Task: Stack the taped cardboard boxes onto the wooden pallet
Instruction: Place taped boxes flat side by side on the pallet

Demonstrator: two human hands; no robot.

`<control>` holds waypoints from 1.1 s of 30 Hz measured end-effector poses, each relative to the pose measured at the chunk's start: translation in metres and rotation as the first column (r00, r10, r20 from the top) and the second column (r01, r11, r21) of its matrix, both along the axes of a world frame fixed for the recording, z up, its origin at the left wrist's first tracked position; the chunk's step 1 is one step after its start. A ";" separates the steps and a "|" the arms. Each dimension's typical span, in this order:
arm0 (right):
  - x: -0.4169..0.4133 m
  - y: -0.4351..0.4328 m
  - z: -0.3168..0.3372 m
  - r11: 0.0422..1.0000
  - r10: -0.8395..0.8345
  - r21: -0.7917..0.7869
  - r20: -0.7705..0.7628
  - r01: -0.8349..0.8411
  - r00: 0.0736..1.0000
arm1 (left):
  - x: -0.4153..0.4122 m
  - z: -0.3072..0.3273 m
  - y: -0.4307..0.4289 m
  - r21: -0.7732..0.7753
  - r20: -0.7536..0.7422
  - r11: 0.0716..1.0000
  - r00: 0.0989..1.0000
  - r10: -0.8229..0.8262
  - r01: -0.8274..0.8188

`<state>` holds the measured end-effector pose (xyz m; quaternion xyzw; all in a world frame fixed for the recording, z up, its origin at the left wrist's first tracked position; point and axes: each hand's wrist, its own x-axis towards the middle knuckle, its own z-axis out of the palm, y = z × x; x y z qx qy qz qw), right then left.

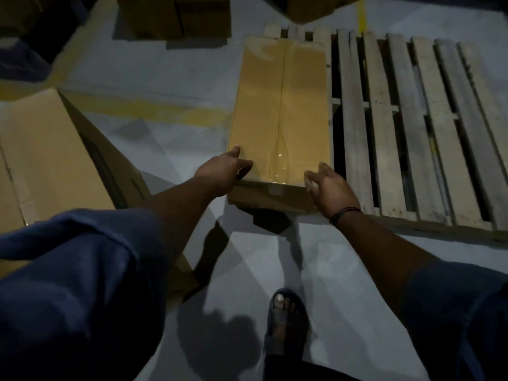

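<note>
Box (280,105) sits between left fingers (244,163) and right fingers (312,177)

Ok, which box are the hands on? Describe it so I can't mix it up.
Find the wooden pallet on the right. Along its left edge lies a long cardboard box, with the left hand and right hand at its near corners. Unlike the boxes on the floor, it rests on the pallet and has clear tape down its top seam.

cardboard boxes (280,111) (49,149) (173,17) (310,6): 4 | wooden pallet (428,127): 1 | hands (220,171) (334,188): 2 | sandalled foot (286,320): 1
</note>
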<state>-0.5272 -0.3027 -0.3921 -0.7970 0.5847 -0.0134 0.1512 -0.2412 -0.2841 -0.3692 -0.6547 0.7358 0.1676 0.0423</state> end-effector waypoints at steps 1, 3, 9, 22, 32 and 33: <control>0.000 -0.005 -0.001 1.000 0.008 -0.002 0.004 -0.008 1.000 | 0.000 0.001 -0.005 0.003 0.009 1.000 1.000 -0.006 0.006; 0.000 -0.012 -0.002 1.000 0.020 -0.007 0.015 -0.020 1.000 | 0.003 0.000 -0.013 0.005 0.014 1.000 1.000 -0.010 0.010; 0.001 -0.023 -0.001 1.000 0.028 -0.007 0.000 -0.028 1.000 | 0.002 0.004 -0.022 0.036 0.029 0.999 1.000 -0.001 0.000; -0.008 -0.027 -0.004 0.999 0.023 -0.042 0.050 -0.021 0.999 | -0.015 0.020 -0.026 0.083 0.057 0.996 0.998 0.034 -0.039; 0.008 0.006 0.027 0.999 -0.040 -0.020 -0.010 0.040 0.999 | -0.032 0.034 -0.004 0.159 0.063 0.968 0.980 0.188 -0.196; 0.011 0.014 0.039 0.999 -0.034 -0.030 -0.025 0.033 0.999 | -0.035 0.041 0.005 0.159 0.075 0.964 0.976 0.205 -0.214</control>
